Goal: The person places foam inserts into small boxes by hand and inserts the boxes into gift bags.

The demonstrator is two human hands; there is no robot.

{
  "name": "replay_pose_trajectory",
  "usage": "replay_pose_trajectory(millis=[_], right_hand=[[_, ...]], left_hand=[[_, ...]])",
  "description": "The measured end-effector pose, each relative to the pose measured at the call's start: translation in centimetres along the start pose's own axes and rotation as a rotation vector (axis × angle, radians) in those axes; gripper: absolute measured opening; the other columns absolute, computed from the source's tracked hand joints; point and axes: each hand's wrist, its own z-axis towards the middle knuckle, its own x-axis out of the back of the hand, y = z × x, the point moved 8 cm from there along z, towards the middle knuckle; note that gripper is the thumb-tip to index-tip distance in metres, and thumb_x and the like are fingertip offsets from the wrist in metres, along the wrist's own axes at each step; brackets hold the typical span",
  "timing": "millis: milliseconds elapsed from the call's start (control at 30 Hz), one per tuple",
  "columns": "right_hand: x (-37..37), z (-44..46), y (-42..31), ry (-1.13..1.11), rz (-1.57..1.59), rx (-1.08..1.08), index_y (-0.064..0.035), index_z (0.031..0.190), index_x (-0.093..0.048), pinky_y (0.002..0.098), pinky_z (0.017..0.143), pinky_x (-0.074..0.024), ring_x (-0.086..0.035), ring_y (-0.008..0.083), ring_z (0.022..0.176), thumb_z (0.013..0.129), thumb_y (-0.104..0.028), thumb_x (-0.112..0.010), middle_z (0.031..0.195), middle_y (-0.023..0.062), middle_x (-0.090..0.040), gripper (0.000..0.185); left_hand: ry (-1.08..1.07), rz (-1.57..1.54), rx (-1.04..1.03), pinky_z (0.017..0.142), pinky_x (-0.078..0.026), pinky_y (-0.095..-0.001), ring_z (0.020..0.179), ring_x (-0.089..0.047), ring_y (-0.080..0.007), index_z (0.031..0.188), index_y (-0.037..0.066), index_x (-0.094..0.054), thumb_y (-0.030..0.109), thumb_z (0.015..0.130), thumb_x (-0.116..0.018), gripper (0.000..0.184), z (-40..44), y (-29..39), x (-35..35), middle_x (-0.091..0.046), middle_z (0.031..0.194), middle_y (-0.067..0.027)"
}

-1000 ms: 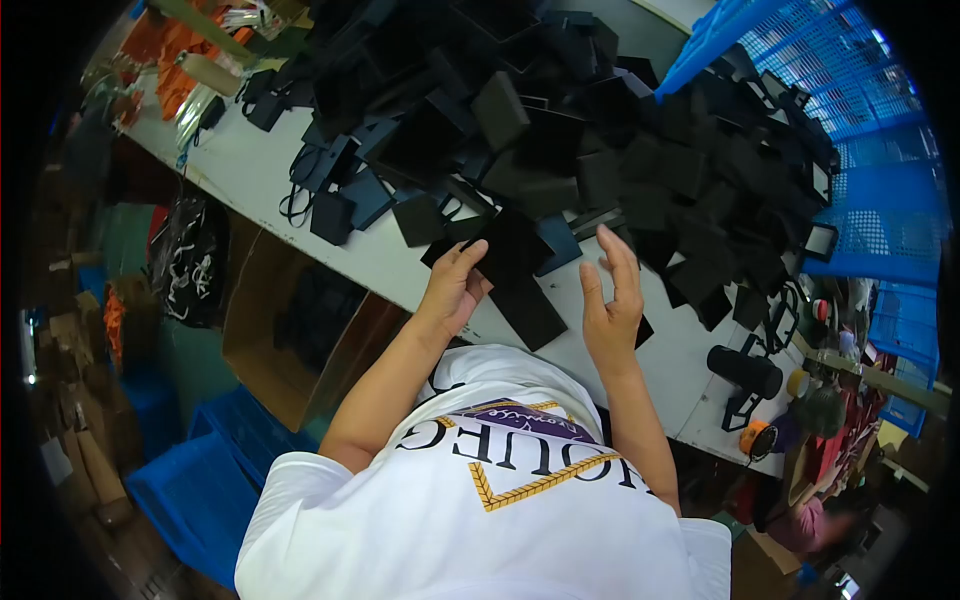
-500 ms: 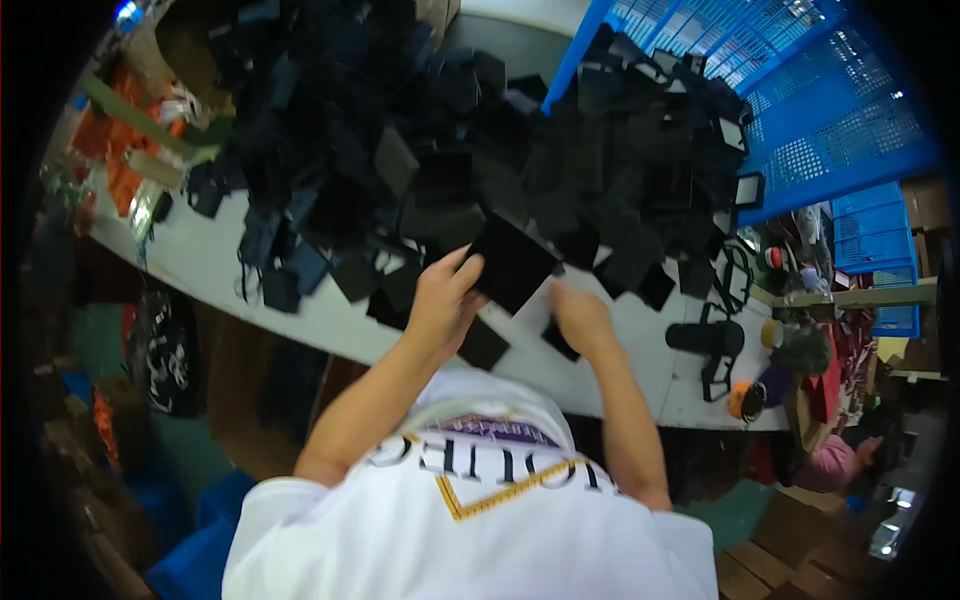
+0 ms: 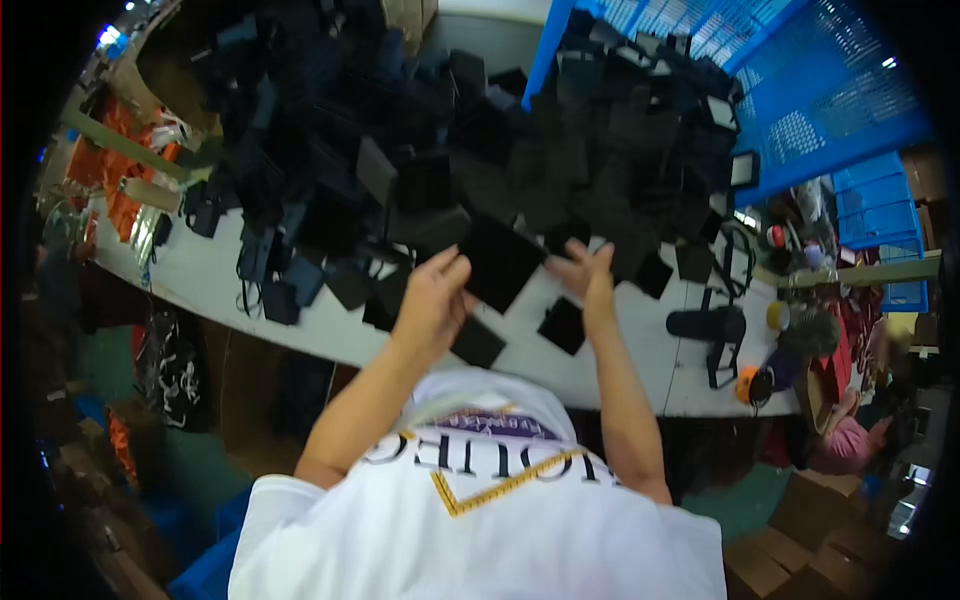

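Observation:
My left hand [image 3: 432, 302] is closed on the left edge of a flat black box [image 3: 503, 262], thumb on top and fingers beneath. To the right of that box is my right hand [image 3: 588, 280], its fingers spread and a little blurred, with nothing visible in it. A small black square piece [image 3: 563, 326] lies on the white table [image 3: 640, 358] just below my right hand. Another dark flat piece [image 3: 478, 342] rests under and beside my left hand. Beyond both hands spreads a large heap of black boxes [image 3: 420, 180].
Blue plastic crates [image 3: 820, 110] stand at the upper right. A black cylinder [image 3: 706, 324] and an orange roll [image 3: 752, 385] sit at the table's right. Orange material [image 3: 118, 200] lies at the far left. A person in pink [image 3: 845, 445] is at the right edge.
The view has turned, shifting the heap leftward. My left hand has lifted the black box from the table side. My right hand, curled near the box half a second ago, has opened with fingers spread.

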Motion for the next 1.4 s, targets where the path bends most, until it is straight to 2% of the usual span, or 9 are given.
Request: replay_pose_trajectory(millis=[133, 300, 433, 567, 667, 733, 933, 1067, 1400], right_hand=[[-4.3, -0.9, 3.3, -0.325, 1.064, -0.53, 0.0008, 0.136, -0.057, 0.0396, 0.092, -0.0547, -0.067, 0.0221, 0.105, 0.104, -0.045, -0.054, 0.117, 0.0134, -0.068, 0.056], [-4.9, -0.9, 3.2, -0.127, 0.938, -0.462, -0.0058, 0.085, -0.064, 0.0296, 0.07, -0.0559, -0.063, 0.0113, 0.073, 0.103, -0.023, -0.061, 0.082, 0.0037, -0.065, 0.025], [-4.7, -0.9, 6.0, 0.01, 0.572, -0.402, -0.0079, 0.07, -0.052, 0.0259, 0.057, -0.0452, -0.046, 0.004, 0.061, 0.101, -0.021, -0.063, 0.068, -0.0046, -0.049, 0.035], [-2.5, -2.2, -3.0, 0.147, 0.888, -0.31, 0.0001, 0.072, -0.057, 0.0257, 0.053, -0.0415, -0.044, 0.0057, 0.06, 0.098, -0.023, -0.067, 0.067, -0.0065, -0.051, 0.036], [0.6, -4.5, 1.9, 0.249, 0.748, -0.496, -0.0024, 0.095, -0.069, 0.0212, 0.051, -0.0402, -0.05, 0.0018, 0.06, 0.097, -0.016, -0.067, 0.073, -0.0047, -0.058, 0.014], [6.2, -5.3, 1.4, 0.397, 0.988, -0.317, -0.0006, 0.097, -0.07, 0.0193, 0.052, -0.0414, -0.052, 0.0023, 0.059, 0.096, -0.011, -0.068, 0.074, -0.0042, -0.061, 0.01], [4.3, -2.8, 0.7, 0.244, 0.065, -0.032, -0.0021, 0.076, -0.056, 0.0376, 0.048, -0.0403, -0.049, 0.0257, 0.047, 0.096, -0.014, -0.067, 0.061, 0.0164, -0.054, 0.026], [7.6, -4.1, -0.5, 0.314, 0.512, -0.219, -0.0008, 0.079, -0.06, 0.0271, 0.052, -0.0348, -0.045, 0.0053, 0.06, 0.097, -0.013, -0.068, 0.064, -0.0018, -0.052, 0.023], [8.7, -3.0, 13.5, 0.286, 0.639, -0.566, 0.0013, 0.104, -0.07, 0.0201, 0.063, -0.0373, -0.046, 0.0024, 0.072, 0.096, -0.01, -0.067, 0.079, -0.0065, -0.055, 0.014]], left_hand=[[-0.022, 0.02, -0.015, 0.093, -0.056, -0.0306, 0.104, -0.068, -0.0151, 0.136, -0.002, -0.052, 0.017, 0.104, -0.057, 0.037, 1.0, 0.0, -1.0, -0.069, 0.117, -0.0078], [0.101, 0.247, -0.255, 0.113, -0.04, -0.0346, 0.131, -0.056, -0.0215, 0.15, -0.006, -0.039, 0.012, 0.103, -0.055, 0.053, 1.2, 1.7, -2.8, -0.053, 0.145, -0.0179], [0.02, 0.952, -1.339, 0.123, -0.015, -0.0465, 0.154, -0.022, -0.0322, 0.153, -0.008, -0.033, 0.015, 0.101, -0.054, 0.06, -5.4, 12.3, -11.5, -0.026, 0.163, -0.0266], [-0.428, 1.61, -1.237, 0.122, -0.016, -0.0521, 0.153, -0.025, -0.0383, 0.156, 0.004, -0.035, 0.044, 0.101, -0.05, 0.069, -3.2, 4.8, -14.5, -0.029, 0.163, -0.023], [-0.431, 1.292, -0.712, 0.12, -0.023, -0.0514, 0.149, -0.033, -0.0372, 0.157, 0.012, -0.037, 0.057, 0.1, -0.045, 0.073, 2.0, 1.0, -7.7, -0.035, 0.161, -0.0207], [0.093, 0.657, 0.074, 0.121, -0.025, -0.0475, 0.147, -0.036, -0.0332, 0.156, 0.006, -0.036, 0.067, 0.103, -0.031, 0.081, 5.3, -2.8, 2.7, -0.041, 0.157, -0.0185], [-0.392, 1.262, -1.104, 0.12, -0.026, -0.047, 0.147, -0.035, -0.0424, 0.147, 0.0, -0.048, 0.042, 0.105, -0.038, 0.06, 1.3, 1.8, -13.6, -0.038, 0.157, -0.0259], [-0.169, 0.525, 0.075, 0.115, -0.035, -0.0431, 0.133, -0.052, -0.0321, 0.156, 0.006, -0.035, 0.048, 0.108, -0.035, 0.065, 10.9, -5.6, -3.8, -0.054, 0.146, -0.019], [-0.245, 1.672, -0.978, 0.1, -0.048, -0.0439, 0.124, -0.055, -0.0403, 0.13, 0.004, -0.055, 0.013, 0.089, -0.068, 0.044, 28.9, 4.6, -19.9, -0.059, 0.131, -0.0209]])
